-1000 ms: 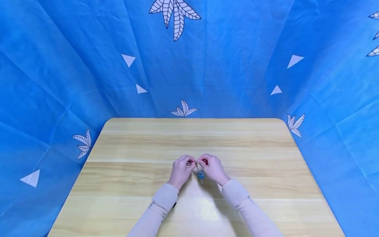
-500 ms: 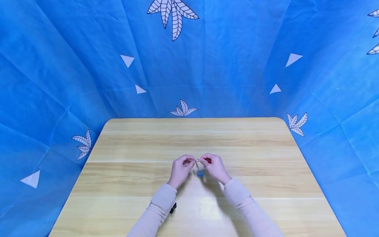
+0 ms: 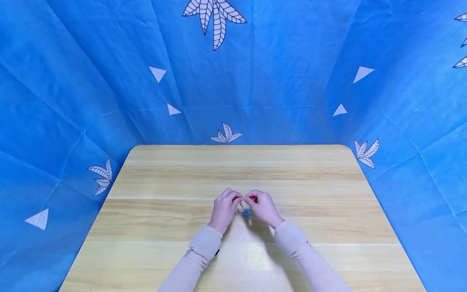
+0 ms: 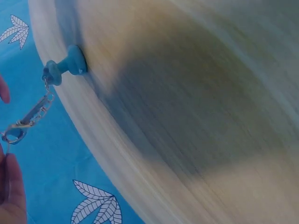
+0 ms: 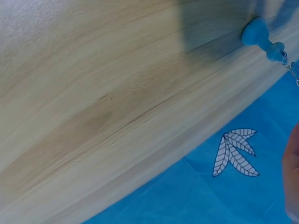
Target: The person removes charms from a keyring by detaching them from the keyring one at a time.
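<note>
a: any containers about?

b: none seen, only a small keychain held above the table (image 3: 164,227). blue charm (image 3: 247,213) hanging at 6 o'clock from a short metal chain (image 4: 35,112), with a clasp (image 4: 13,135) at the chain's other end.

a: and the grip?

b: left hand (image 3: 225,209) pinching the clasp end, fingers curled together on it. right hand (image 3: 262,207) curled just beside it, at 3 o'clock from the left, fingertips nearly touching the left's. something red (image 3: 253,199) showing among the right fingers; cannot tell what exactly, nor how tightly held.

a: where does the charm sit?

b: between the two hands, slightly toward 6 o'clock, close over the wood near the table's middle. touching or just above: cannot tell.

a: surface and room?

b: light wooden table with rounded far corners, pale grain in bands. blue cloth (image 3: 292,81) all round, from 9 through 12 to 3 o'clock, creased, printed with white leaves (image 3: 226,134) and small white triangles. beige sleeves (image 3: 197,255) coming in from 6 o'clock.
</note>
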### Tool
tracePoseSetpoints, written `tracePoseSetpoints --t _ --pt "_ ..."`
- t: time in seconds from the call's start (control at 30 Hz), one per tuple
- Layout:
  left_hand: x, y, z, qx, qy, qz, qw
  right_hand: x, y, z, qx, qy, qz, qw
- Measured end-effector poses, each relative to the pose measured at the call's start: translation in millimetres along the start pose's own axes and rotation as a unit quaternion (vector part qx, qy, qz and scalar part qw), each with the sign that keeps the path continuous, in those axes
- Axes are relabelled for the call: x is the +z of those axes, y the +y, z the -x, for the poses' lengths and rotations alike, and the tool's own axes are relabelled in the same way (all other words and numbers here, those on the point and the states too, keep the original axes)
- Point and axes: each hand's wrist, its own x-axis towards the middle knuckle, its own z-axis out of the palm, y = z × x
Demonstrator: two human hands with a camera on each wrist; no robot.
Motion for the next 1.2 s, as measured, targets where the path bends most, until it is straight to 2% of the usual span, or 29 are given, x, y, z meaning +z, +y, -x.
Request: tracePoseSetpoints --t 0.3,0.47,0.67,0.77,0.9,1.07,1.2 --pt "4.9 -3.0 3.5 -0.040 0.031 0.031 0.9983 0.3 -1.5 0.2 0.003 0.002 0.000 1.000" --pt "6.4 -3.1 4.8 -0.046 0.056 0.062 0.9955 0.4 -1.0 0.8 0.007 0.003 -0.018 1.000" --pt "5.9 -1.1 4.8 -0.065 0.064 0.109 0.9899 -1.1 -2.6 2.3 0.021 -0.002 -0.055 0.998" --pt "5.6 1.1 3.7 -0.081 0.071 0.144 0.9837 -0.4 -1.8 1.8 0.025 -0.001 -0.068 0.997" --pt "6.0 4.1 2.5 -0.120 0.074 0.188 0.9721 0.7 -0.7 0.7 0.030 0.004 -0.090 0.995" --pt "6.8 5.6 2.5 -0.164 0.072 0.223 0.9583 0.9 -1.1 0.6 0.042 0.004 -0.120 0.992" --pt "8.1 6.2 2.9 -0.197 0.078 0.252 0.9440 1.4 -0.3 1.0 0.064 -0.007 -0.139 0.988"
